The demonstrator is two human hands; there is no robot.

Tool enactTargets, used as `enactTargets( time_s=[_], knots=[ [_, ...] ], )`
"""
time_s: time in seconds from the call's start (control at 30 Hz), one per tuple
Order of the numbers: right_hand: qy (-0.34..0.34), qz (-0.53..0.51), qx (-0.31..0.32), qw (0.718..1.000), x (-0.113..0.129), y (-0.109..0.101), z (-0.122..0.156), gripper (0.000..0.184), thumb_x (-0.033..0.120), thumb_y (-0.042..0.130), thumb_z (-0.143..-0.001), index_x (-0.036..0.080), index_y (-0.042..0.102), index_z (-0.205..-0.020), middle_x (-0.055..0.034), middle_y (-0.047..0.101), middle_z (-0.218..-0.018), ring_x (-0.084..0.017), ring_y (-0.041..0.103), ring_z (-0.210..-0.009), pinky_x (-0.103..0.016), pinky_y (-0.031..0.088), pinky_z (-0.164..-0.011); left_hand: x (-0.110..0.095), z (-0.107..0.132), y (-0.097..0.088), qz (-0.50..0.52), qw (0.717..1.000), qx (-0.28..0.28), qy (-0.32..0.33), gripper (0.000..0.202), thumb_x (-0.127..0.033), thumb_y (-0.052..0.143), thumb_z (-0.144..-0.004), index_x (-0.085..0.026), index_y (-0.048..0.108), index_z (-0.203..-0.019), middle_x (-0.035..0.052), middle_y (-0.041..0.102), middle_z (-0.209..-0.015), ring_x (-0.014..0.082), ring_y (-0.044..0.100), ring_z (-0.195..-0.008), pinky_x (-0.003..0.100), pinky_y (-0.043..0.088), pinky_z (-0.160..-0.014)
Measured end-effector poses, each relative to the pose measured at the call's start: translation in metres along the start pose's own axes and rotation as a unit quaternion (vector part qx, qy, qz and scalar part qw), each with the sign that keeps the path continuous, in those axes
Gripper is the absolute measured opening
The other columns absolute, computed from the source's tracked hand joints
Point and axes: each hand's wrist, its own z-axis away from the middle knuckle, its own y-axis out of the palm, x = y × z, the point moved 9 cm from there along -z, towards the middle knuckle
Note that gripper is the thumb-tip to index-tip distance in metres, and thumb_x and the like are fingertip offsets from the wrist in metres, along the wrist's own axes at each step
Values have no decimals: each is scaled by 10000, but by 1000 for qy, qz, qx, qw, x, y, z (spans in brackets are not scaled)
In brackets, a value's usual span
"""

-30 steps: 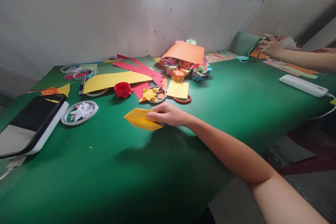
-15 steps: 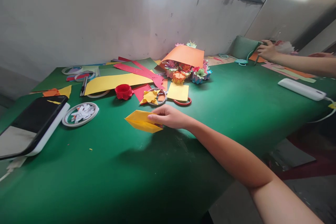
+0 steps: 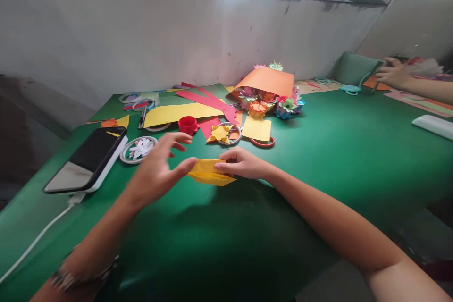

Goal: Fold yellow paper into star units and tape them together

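Observation:
A folded yellow paper piece [image 3: 208, 172] lies on the green table [image 3: 318, 151]. My right hand [image 3: 240, 163] pinches its right end, fingers closed on it. My left hand [image 3: 159, 170] reaches the paper's left end with the thumb touching it and the other fingers spread above. Just behind lie a small folded yellow flower [image 3: 221, 133] on a tape ring, a red paper cup shape [image 3: 187, 124] and a yellow square sheet [image 3: 256, 128].
A phone on a white block [image 3: 88, 158] with a cable lies at left, beside a tape ring with white scraps [image 3: 138, 148]. Coloured paper strips, an orange sheet [image 3: 269, 80] and paper flowers [image 3: 272, 101] sit at the back. Another person's hand [image 3: 392, 74] works at far right.
My left hand has come into view and reached the yellow paper's left end. The view has shifted, so the table's things appear further right. My right hand still holds the paper.

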Motion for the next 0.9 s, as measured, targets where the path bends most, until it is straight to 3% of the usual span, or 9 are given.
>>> enactTargets(
  time_s=[0.07, 0.13, 0.2, 0.27, 0.4, 0.5, 0.57, 0.73, 0.9],
  knots=[
    [3, -2, -1, 1000, -3, 4, -4, 363, 422, 492, -761, 134, 429, -550, 60, 362, -508, -37, 332, -469, -178, 241, -421, 10, -4, 24, 3, 998, 59, -24, 476, -524, 529, -690, -157, 550, -993, 61, 599, -932, 203, 553, -810, 290, 445, -668],
    [6, 5, -22, 1000, -7, 3, -9, 394, 448, 508, -741, 142, 390, -524, 71, 308, -492, -31, 282, -456, -179, 199, -406, 18, -5, 47, -19, 992, 117, -35, 395, -521, 518, -696, -155, 605, -818, 11, 599, -715, 147, 526, -628, 226, 391, -543],
    [9, 7, -50, 999, -9, 0, -13, 406, 467, 521, -723, 145, 380, -521, 73, 278, -496, -30, 256, -455, -177, 181, -399, 24, -7, 51, -25, 995, 92, -36, 390, -507, 488, -718, -148, 550, -578, -29, 475, -509, 100, 438, -491, 194, 300, -438],
    [15, -16, -74, 997, -11, -4, -15, 378, 478, 500, -733, 141, 434, -575, 61, 327, -523, -38, 302, -466, -170, 226, -399, 29, -6, 49, -2, 997, 63, -44, 420, -491, 463, -738, -152, 467, -489, -45, 390, -445, 79, 400, -421, 184, 262, -389],
    [4, -125, -93, 988, -10, -10, -16, 402, 510, 367, -798, 152, 536, -866, 0, 496, -724, -87, 485, -611, -215, 426, -534, 36, -3, 44, 53, 996, 25, -69, 410, -468, 383, -790, -167, 456, -523, -55, 410, -398, 75, 423, -317, 181, 285, -338],
    [0, -114, -88, 990, -8, -6, -15, 379, 465, 517, -734, 168, 517, -970, -11, 518, -827, -89, 501, -651, -220, 453, -560, 36, -2, 44, 108, 991, 17, -73, 413, -503, 366, -796, -173, 474, -572, -52, 459, -397, 84, 449, -297, 180, 308, -312],
    [9, -90, -99, 991, -9, -4, -14, 351, 397, 593, -693, 161, 518, -942, 0, 518, -777, -81, 489, -609, -195, 438, -495, 35, -2, 50, 164, 982, 48, -80, 427, -551, 382, -773, -172, 477, -602, -46, 489, -407, 90, 465, -301, 183, 333, -308],
    [16, -94, -148, 984, -9, -11, -10, 248, 386, 525, -744, 139, 512, -736, 18, 497, -614, -73, 480, -511, -175, 398, -396, 34, -3, 62, 266, 949, 134, -100, 459, -608, 455, -703, -154, 495, -651, -23, 551, -446, 97, 503, -338, 195, 399, -354],
    [2, -98, -158, 983, -6, -16, -9, 255, 384, 462, -784, 138, 522, -758, 22, 509, -571, -66, 474, -453, -180, 394, -381, 35, -5, 52, 236, 960, 110, -100, 448, -588, 483, -698, -148, 501, -617, -20, 551, -430, 90, 501, -335, 194, 385, -369]
  ],
)
